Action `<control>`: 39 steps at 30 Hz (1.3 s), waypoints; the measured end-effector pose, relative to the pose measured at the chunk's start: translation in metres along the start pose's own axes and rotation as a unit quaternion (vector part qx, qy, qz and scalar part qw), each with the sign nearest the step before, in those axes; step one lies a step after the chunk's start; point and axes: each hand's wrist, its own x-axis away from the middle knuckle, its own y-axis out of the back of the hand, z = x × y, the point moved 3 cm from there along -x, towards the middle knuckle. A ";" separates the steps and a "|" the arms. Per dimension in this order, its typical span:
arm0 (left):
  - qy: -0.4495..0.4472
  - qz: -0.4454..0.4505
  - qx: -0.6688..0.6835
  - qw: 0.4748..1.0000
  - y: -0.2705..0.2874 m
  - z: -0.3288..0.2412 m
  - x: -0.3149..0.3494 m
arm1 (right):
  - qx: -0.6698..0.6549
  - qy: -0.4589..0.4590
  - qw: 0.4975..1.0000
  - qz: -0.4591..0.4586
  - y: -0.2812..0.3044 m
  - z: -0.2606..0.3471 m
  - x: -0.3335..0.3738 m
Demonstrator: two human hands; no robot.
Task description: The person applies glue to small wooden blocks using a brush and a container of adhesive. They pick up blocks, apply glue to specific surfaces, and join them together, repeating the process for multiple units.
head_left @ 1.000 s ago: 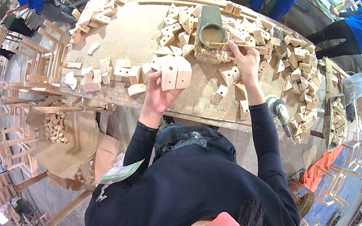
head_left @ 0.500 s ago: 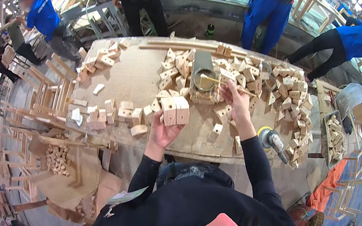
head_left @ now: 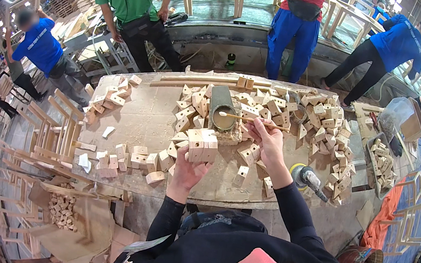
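My left hand grips a few pale wooden blocks pressed side by side, with drilled holes in their faces. Between the fingers of my right hand is a thin wooden stick, its pale tip over the mouth of a grey-green cylindrical container. Whether the tip touches what is inside cannot be made out. The container stands just beyond the held blocks, on a base crusted with wood bits. Loose drilled blocks crowd around it.
The worktable also carries a sander-like power tool near my right forearm. More blocks are heaped at the right. A tray of blocks lies beyond them. Several people work past the far edge; chair frames stand at the left.
My view has tilted, so the table sits lower in the picture. The stick now lies more level, its tip still at the container's mouth. The held blocks have come slightly nearer the container.
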 end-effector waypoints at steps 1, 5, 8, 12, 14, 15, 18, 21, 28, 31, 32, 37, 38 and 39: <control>-0.008 -0.006 -0.007 1.000 -0.003 0.000 -0.002 | 0.008 0.000 1.000 0.009 -0.005 0.005 0.005; -0.029 0.049 -0.037 0.998 -0.033 0.003 -0.004 | 0.070 0.048 0.996 0.042 -0.019 0.032 0.035; 0.007 0.072 0.030 0.997 -0.030 0.004 -0.008 | 0.120 0.097 0.987 0.055 -0.025 0.042 0.052; 0.020 0.119 0.017 0.993 -0.047 0.005 -0.001 | 0.090 0.101 0.990 0.040 -0.025 0.051 0.065; 0.012 0.137 0.024 0.990 -0.053 0.004 0.007 | 0.090 0.102 0.990 0.045 -0.026 0.051 0.067; 0.008 0.148 0.027 0.989 -0.055 0.004 0.010 | 0.098 0.103 0.989 0.047 -0.025 0.052 0.068; 0.033 0.150 0.062 0.986 -0.057 0.003 0.015 | 0.119 0.108 0.986 0.050 -0.025 0.053 0.071; 0.009 0.164 0.060 0.985 -0.063 0.003 0.020 | 0.122 0.118 0.984 0.050 -0.025 0.054 0.070; 0.003 0.167 0.032 0.985 -0.072 0.000 0.025 | 0.098 0.142 0.983 0.060 -0.027 0.057 0.071; 0.000 0.161 0.026 0.987 -0.072 0.000 0.027 | 0.088 0.145 0.983 0.073 -0.027 0.056 0.073; 0.000 0.159 0.024 0.987 -0.072 0.000 0.027 | 0.083 0.147 0.983 0.079 -0.027 0.056 0.073; 0.004 0.138 0.068 0.988 -0.063 0.005 0.026 | 0.074 0.139 0.979 0.127 -0.021 0.055 0.079; 0.012 0.135 0.094 0.986 -0.060 0.007 0.025 | 0.077 0.131 0.980 0.130 -0.020 0.055 0.080; 0.019 0.131 0.120 0.984 -0.059 0.007 0.024 | 0.076 0.128 0.980 0.129 -0.019 0.056 0.081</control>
